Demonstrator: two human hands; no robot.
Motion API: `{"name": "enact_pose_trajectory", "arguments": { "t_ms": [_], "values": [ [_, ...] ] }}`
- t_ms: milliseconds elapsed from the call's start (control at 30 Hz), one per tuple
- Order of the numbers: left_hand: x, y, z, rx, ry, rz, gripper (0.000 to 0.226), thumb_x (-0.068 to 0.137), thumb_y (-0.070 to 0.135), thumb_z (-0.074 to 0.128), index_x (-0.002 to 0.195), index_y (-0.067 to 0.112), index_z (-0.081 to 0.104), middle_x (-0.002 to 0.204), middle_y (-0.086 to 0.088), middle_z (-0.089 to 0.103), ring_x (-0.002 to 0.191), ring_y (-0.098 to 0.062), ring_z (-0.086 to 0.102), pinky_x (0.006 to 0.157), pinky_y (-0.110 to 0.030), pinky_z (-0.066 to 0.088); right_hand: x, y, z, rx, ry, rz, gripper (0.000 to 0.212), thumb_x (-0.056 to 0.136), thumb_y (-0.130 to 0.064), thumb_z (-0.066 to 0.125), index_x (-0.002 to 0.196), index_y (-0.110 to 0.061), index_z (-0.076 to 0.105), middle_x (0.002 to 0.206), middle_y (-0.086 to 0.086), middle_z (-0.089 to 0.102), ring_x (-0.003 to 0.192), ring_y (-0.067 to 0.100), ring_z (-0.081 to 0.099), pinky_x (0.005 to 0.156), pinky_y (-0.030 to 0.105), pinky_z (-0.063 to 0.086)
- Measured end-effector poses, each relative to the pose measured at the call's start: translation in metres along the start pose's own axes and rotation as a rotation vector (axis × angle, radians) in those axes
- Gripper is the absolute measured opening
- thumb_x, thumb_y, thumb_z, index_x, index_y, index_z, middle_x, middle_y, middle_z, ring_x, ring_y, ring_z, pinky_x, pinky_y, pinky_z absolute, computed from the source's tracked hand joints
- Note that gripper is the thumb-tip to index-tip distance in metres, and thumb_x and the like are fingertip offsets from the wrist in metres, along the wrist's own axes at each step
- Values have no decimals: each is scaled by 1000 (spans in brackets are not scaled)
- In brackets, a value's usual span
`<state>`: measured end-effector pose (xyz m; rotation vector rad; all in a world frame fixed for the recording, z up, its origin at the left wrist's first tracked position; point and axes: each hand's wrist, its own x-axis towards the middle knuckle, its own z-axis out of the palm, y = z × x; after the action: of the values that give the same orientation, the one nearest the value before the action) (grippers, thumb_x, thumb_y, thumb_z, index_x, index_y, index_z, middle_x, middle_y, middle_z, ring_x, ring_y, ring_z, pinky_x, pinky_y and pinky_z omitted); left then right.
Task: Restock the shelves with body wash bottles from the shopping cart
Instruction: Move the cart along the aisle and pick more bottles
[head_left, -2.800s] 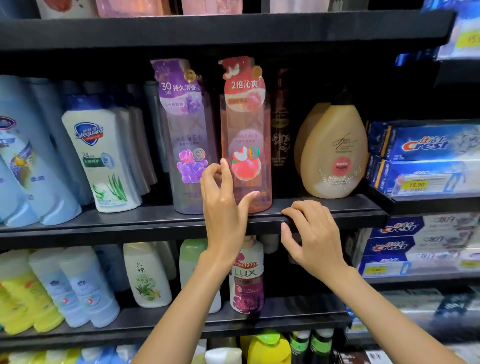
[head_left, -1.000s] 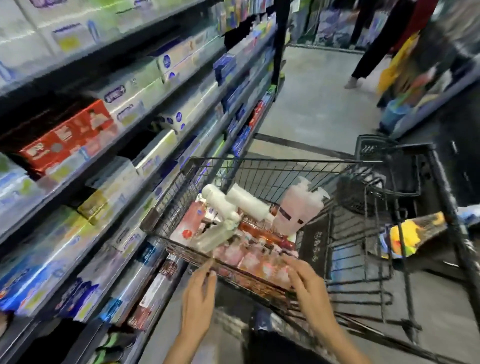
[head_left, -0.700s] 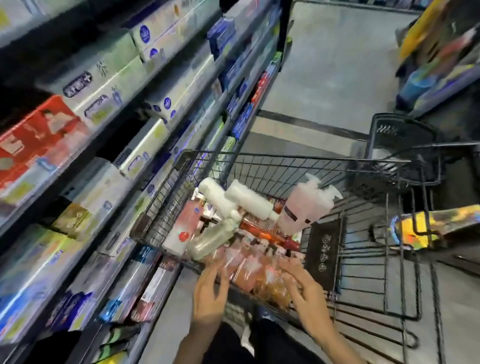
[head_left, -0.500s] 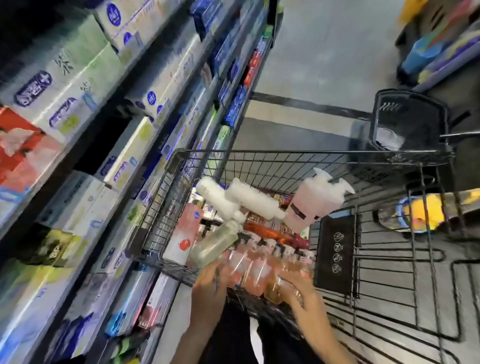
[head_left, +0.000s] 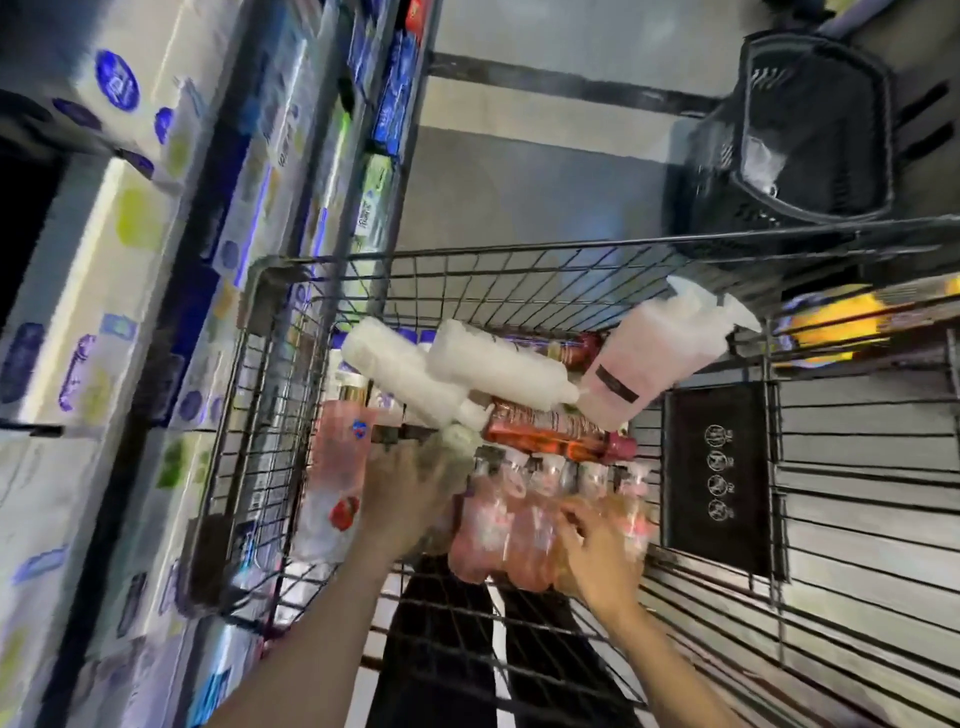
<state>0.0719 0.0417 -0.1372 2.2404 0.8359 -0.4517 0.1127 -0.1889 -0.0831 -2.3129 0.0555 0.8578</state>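
Note:
The wire shopping cart (head_left: 467, 253) stands beside the shelves and holds several body wash bottles. A row of pink bottles (head_left: 493, 525) stands at its near end. My left hand (head_left: 410, 493) reaches in over a pale clear bottle (head_left: 460, 434); blur hides its grip. My right hand (head_left: 597, 545) has its fingers curled round the rightmost pink bottle (head_left: 636, 512). Behind lie two white bottles (head_left: 498, 364), a red-orange bottle (head_left: 545, 431), a pink pump bottle (head_left: 649, 358) and a clear bottle with a strawberry label (head_left: 337, 467).
Shelves of boxed toothpaste (head_left: 130, 260) run close along the cart's left side. A black plastic basket (head_left: 810, 130) sits on the floor beyond the cart. The cart's black seat flap (head_left: 717, 478) is to the right of the bottles. Grey aisle floor (head_left: 519, 182) lies ahead.
I have turned from the shelf to the cart. Both hands have moved forward over the rim and down among the bottles, the right one closing on a pink bottle.

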Motion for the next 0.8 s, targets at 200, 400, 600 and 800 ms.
{"name": "enact_pose_trajectory", "arguments": {
  "t_ms": [200, 400, 600, 800],
  "values": [
    [17, -23, 16, 123, -80, 76, 64, 79, 61, 60, 128, 21, 51, 114, -2, 65, 102, -22, 62, 85, -40, 49, 35, 11, 41, -43, -35, 258, 25, 98, -27, 51, 110, -9, 64, 97, 14, 70, 86, 29, 66, 76, 31, 48],
    [19, -29, 23, 148, -86, 16, 57, 73, 56, 72, 113, 19, 56, 104, 0, 66, 92, -18, 63, 82, -36, 53, 23, 3, 77, -44, -62, 341, 26, 98, -30, 51, 115, -11, 59, 95, 3, 67, 85, 18, 60, 77, 27, 44],
    [13, -9, 42, 244, -31, -165, 77, 68, 48, 79, 125, 5, 48, 127, -11, 54, 118, -27, 50, 102, -38, 40, 21, -1, 83, 21, -51, 358, 17, 98, -20, 51, 107, -8, 59, 90, 6, 69, 81, 22, 66, 82, 40, 53],
    [10, -2, 34, 140, -133, -156, 56, 75, 39, 74, 123, 19, 51, 111, -7, 57, 94, -24, 60, 77, -39, 55, 26, -7, 74, 36, -5, 267, 6, 97, -16, 52, 101, -16, 56, 67, -5, 59, 59, 9, 57, 51, 13, 45]
  ]
}}
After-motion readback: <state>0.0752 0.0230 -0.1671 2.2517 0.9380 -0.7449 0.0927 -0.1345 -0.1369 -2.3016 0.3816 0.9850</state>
